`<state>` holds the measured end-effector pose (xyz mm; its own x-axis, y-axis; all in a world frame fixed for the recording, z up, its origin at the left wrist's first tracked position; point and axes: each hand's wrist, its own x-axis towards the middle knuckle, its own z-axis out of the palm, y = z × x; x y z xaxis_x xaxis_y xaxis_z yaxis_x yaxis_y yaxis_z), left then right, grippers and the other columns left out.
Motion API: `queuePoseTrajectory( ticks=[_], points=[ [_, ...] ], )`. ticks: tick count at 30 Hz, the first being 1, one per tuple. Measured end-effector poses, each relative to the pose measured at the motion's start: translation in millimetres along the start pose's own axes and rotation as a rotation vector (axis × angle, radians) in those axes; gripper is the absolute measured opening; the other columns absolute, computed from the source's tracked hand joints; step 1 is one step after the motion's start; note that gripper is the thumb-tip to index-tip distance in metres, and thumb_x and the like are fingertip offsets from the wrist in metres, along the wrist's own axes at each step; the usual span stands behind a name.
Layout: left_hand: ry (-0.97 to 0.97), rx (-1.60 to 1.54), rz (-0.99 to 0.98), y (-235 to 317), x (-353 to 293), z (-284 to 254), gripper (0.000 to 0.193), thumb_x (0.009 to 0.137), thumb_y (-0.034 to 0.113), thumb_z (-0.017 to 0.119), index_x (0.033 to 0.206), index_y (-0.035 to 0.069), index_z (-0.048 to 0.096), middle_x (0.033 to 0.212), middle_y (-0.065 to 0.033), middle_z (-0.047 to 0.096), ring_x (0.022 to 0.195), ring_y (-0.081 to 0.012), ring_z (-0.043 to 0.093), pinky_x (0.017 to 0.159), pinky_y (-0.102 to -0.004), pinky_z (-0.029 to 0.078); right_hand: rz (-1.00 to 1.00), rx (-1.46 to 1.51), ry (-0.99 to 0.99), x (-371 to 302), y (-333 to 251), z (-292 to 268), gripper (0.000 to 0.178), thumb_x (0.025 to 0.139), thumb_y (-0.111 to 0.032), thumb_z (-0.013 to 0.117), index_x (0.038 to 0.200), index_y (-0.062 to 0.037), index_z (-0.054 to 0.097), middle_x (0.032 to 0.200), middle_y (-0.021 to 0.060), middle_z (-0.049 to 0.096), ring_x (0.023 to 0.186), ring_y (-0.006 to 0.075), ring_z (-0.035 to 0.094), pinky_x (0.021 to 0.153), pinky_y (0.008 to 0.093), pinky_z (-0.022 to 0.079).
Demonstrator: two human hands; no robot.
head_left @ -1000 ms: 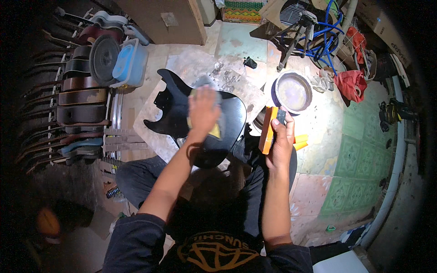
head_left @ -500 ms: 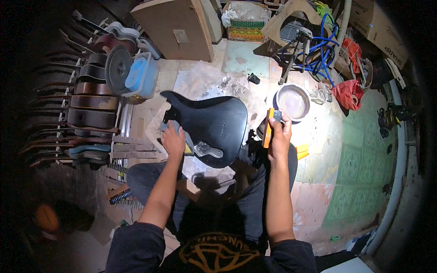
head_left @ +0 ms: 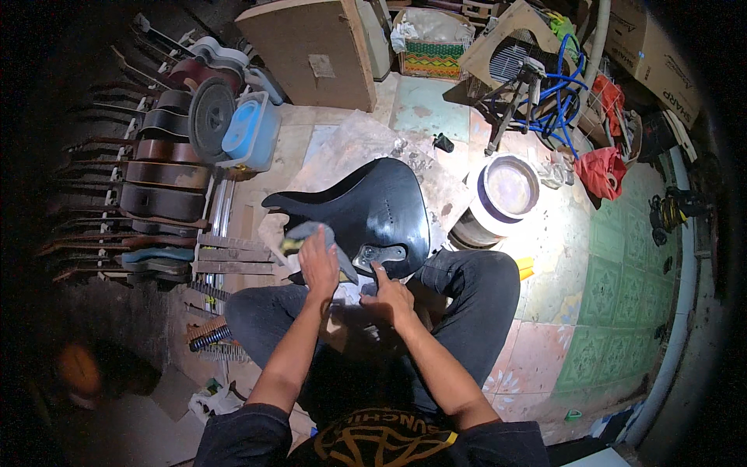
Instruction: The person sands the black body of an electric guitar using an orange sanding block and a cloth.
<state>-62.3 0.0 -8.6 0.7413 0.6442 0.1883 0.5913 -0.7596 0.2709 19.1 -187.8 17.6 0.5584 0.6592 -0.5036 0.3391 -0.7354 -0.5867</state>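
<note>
A glossy black electric guitar body (head_left: 354, 206) lies tilted over my lap and the floor in front of me, with a cut-out cavity near its lower edge. My left hand (head_left: 319, 263) is closed on a grey cloth (head_left: 342, 265) at the body's lower left side. Part of the cloth bunches up above the fingers. My right hand (head_left: 389, 300) is at the lower edge beside the cavity, one digit up against the body and the others curled. Its grip looks closed on that edge, though the underside is hidden.
Right of the body stands a round basin (head_left: 510, 187) of cloudy water. An orange-yellow piece (head_left: 526, 268) lies by my right knee. Guitars line a rack (head_left: 159, 175) at left, near a plastic tub (head_left: 253, 136). A tripod (head_left: 513, 101) and blue hose (head_left: 562, 117) are far right.
My right hand has come left from beside the basin to the body's lower edge, and the orange block it held no longer shows there. The guitar body has turned counterclockwise. The cloth has shifted right.
</note>
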Motion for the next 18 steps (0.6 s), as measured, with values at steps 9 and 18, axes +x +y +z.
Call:
queuePoseTrajectory(
  ticks=[9,18],
  points=[
    [-0.109,0.045,0.276,73,161,47,0.058,0.103,0.031,0.050,0.153,0.002,0.041,0.159,-0.0214,0.039,0.150,-0.0376,0.032,0.122,-0.0544,0.026,-0.252,0.121,0.237,11,21,44,0.059,0.080,-0.032,0.072,0.134,-0.0129,0.056,0.094,0.0244,0.070,0.087,0.0457,0.069,0.076,0.0546,0.053],
    [-0.478,-0.063,0.882,150,89,56,0.055,0.095,0.025,0.056,0.146,0.004,0.048,0.150,-0.0194,0.049,0.144,-0.0353,0.041,0.120,-0.0530,0.029,-0.086,0.337,0.212,2,23,41,0.037,0.083,-0.022,0.066,0.119,-0.0128,0.066,0.084,0.0182,0.069,0.079,0.0404,0.068,0.069,0.0534,0.052]
  ],
)
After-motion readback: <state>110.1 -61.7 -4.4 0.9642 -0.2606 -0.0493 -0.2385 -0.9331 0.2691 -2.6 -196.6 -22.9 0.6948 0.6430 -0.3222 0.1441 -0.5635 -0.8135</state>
